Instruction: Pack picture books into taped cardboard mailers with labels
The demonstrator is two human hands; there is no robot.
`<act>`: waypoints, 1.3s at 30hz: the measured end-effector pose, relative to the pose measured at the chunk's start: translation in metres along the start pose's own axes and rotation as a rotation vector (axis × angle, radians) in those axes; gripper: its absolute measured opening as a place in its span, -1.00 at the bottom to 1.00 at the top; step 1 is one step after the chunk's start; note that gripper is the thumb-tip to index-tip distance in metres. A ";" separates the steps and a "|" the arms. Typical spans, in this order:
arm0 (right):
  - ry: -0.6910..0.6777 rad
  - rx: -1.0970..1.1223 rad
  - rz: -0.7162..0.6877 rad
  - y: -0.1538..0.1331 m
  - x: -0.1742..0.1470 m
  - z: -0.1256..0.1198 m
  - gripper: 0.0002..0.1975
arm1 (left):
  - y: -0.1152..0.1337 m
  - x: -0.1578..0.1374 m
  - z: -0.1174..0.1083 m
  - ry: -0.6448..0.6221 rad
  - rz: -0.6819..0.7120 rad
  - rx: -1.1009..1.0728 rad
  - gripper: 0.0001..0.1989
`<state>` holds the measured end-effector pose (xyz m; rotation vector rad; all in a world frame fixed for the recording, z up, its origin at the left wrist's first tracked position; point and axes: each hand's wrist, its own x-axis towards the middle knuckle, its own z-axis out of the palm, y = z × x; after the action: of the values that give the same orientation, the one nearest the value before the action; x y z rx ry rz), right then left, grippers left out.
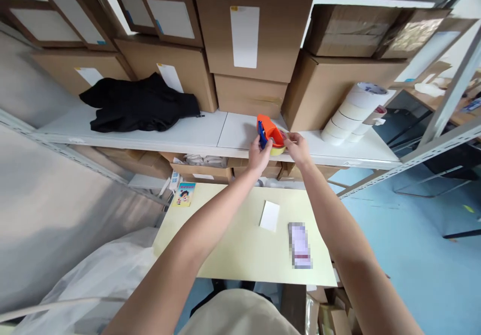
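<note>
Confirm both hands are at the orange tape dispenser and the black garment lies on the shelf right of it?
Wrong side: the head view shows the black garment on the shelf left of the orange tape dispenser. Left hand and right hand are at it, as stated.

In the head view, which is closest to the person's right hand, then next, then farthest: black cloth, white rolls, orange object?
1. Orange object: right by the right hand's fingertips.
2. White rolls: on the shelf, to its right.
3. Black cloth: far to its left.
</note>
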<state>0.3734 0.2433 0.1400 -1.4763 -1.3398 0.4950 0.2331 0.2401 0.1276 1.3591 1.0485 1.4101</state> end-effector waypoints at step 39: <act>-0.435 -0.305 0.511 0.184 -0.363 0.042 -0.42 | -0.221 -0.311 -0.071 -0.161 -0.538 0.496 -0.51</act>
<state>0.3198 -0.0376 -0.1524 -2.0634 -1.4040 1.0200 0.1731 -0.0062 -0.1668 1.3555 1.5743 0.6559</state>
